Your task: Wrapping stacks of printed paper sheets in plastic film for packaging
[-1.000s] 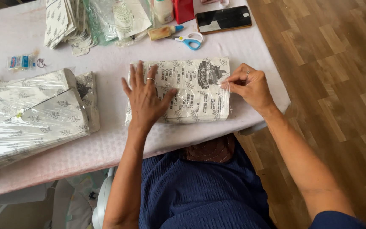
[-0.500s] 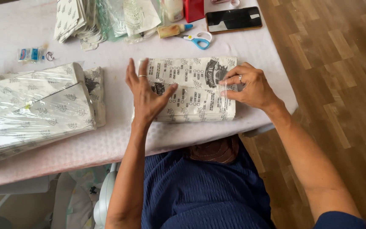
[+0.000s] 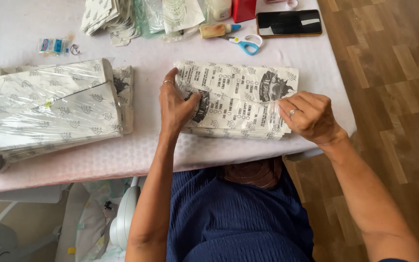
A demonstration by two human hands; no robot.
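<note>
A flat stack of white paper bags with black print lies near the table's front edge. My left hand clasps the stack's left end, thumb on top and fingers curled round the edge. My right hand pinches the stack's right end between thumb and fingers. Both hands wear a ring. The stack rests flat on the white tablecloth.
Two plastic-wrapped bundles of bags lie at the left. At the back are loose folded bags, blue-handled scissors, a glue bottle, a dark phone and a red box. Wood floor lies to the right.
My left hand went from lying flat on the stack to gripping its left end. My right hand slid down along the right end. The view has shifted slightly.
</note>
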